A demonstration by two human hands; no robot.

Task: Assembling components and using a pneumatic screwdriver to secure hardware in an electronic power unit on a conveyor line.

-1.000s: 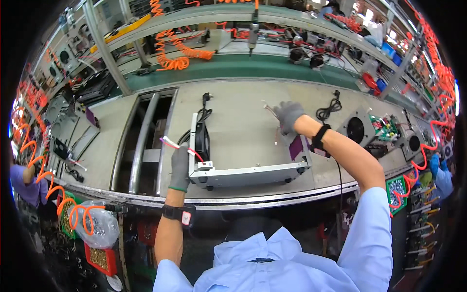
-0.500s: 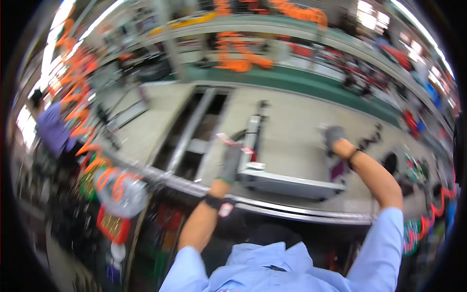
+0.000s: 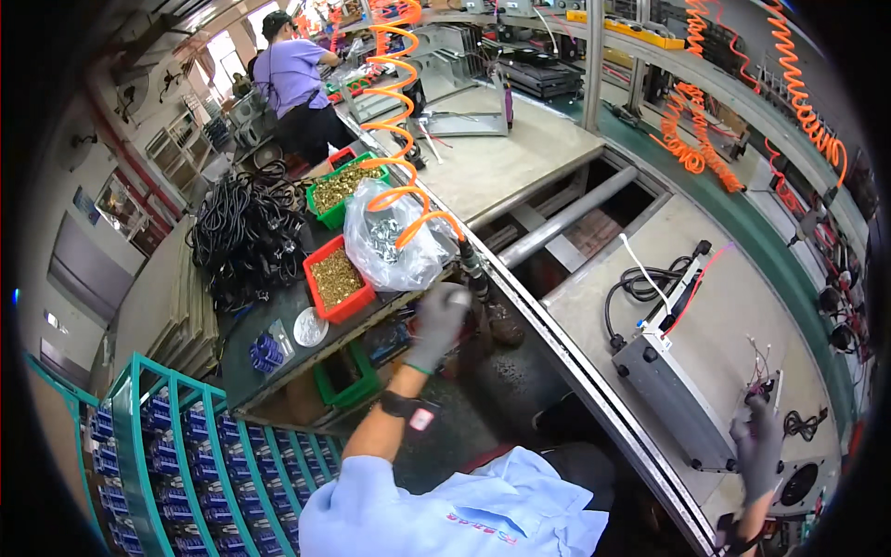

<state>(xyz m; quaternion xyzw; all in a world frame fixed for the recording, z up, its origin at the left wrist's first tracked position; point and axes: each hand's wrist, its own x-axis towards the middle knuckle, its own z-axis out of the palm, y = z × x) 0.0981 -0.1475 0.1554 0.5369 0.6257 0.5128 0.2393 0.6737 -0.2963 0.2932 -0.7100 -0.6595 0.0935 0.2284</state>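
Observation:
My left hand [image 3: 436, 323], in a grey glove, is curled right beside the black power screwdriver [image 3: 471, 267] that hangs from an orange coiled hose [image 3: 408, 139]; whether it grips the tool is unclear. My right hand [image 3: 756, 447], also gloved, rests with its fingers spread on the near right end of a grey metal box unit [image 3: 668, 390] on the workbench [image 3: 733, 297]. Thin loose wires [image 3: 761, 364] stick up just above that hand. A black cable [image 3: 650, 278] and a red wire lie at the unit's far end.
Left of the bench, a side table holds a red bin of brass screws [image 3: 336, 278], a green bin [image 3: 342, 186], a clear plastic bag [image 3: 390, 246] and a heap of black cables [image 3: 243, 237]. A teal rack [image 3: 158, 446] stands lower left. Another person [image 3: 295, 79] works far back.
My view has swung left from the bench to the side table. My left hand left the unit and went to the hanging screwdriver; my right hand came down to the unit's right end.

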